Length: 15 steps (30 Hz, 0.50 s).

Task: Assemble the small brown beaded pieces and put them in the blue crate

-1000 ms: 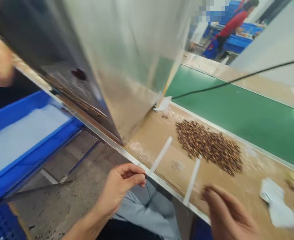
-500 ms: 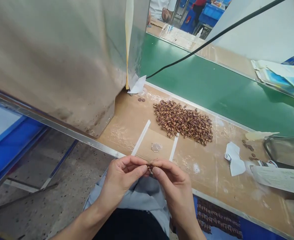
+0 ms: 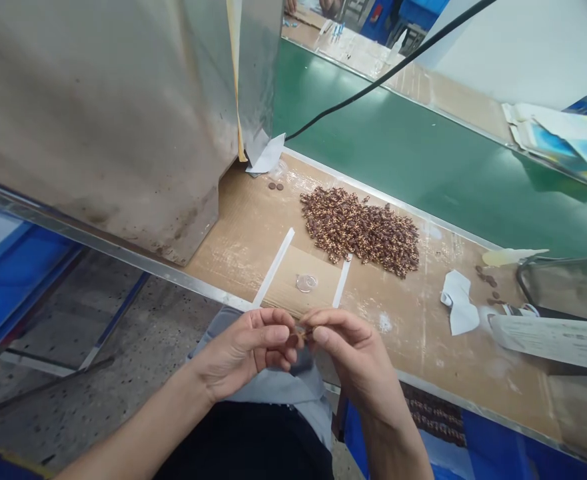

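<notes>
Small brown piece (image 3: 302,330) clamped betw. left hand (image 3: 246,353) & right hand (image 3: 350,353) fingertips; keep pinch steady, loose brown heap (image 3: 358,231) just beyond grip.

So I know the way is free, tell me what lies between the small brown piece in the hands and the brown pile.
Nothing upright: between the small brown piece and the pile lie only a clear ring and a white strip, flat.

1 left hand (image 3: 240,353) and 1 right hand (image 3: 350,353) pinch 1 small brown clump (image 3: 300,331). Nearby are 1 brown heap (image 3: 358,230), 2 white strips (image 3: 273,267), 1 clear ring (image 3: 306,283), 2 loose brown bits (image 3: 272,187), 1 white paper scrap (image 3: 458,303) and 1 black cable (image 3: 373,83).
</notes>
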Each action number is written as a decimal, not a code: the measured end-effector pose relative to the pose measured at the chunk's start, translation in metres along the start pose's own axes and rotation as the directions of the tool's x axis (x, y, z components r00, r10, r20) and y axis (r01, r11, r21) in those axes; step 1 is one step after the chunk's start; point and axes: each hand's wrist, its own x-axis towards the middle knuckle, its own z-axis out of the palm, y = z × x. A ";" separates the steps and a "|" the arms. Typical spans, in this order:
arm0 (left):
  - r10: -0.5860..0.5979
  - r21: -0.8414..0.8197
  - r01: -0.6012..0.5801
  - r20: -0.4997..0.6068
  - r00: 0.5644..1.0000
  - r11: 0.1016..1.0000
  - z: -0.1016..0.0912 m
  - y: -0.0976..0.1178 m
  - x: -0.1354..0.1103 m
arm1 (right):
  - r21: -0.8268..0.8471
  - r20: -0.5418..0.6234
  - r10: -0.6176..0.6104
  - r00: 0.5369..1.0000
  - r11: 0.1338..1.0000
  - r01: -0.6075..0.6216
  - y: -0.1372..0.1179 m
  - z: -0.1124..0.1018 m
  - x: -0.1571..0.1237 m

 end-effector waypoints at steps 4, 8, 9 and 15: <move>0.090 -0.099 -0.086 0.038 0.995 0.991 0.001 -0.002 -0.001 | -0.299 -0.231 -0.265 0.936 0.935 0.191 -0.002 -0.027 0.007; 0.172 -0.092 -0.167 0.045 0.984 0.982 0.002 -0.002 -0.002 | -0.752 -0.159 -0.547 0.822 0.606 0.258 0.004 -0.055 0.018; 0.184 -0.081 -0.180 0.045 0.982 0.980 0.002 -0.002 -0.002 | -0.808 -0.122 -0.594 0.795 0.525 0.269 0.009 -0.060 0.021; 0.283 0.015 -0.284 0.042 0.958 0.959 -0.006 0.008 0.002 | -0.884 -0.014 -0.689 0.724 0.347 0.314 0.028 -0.066 0.026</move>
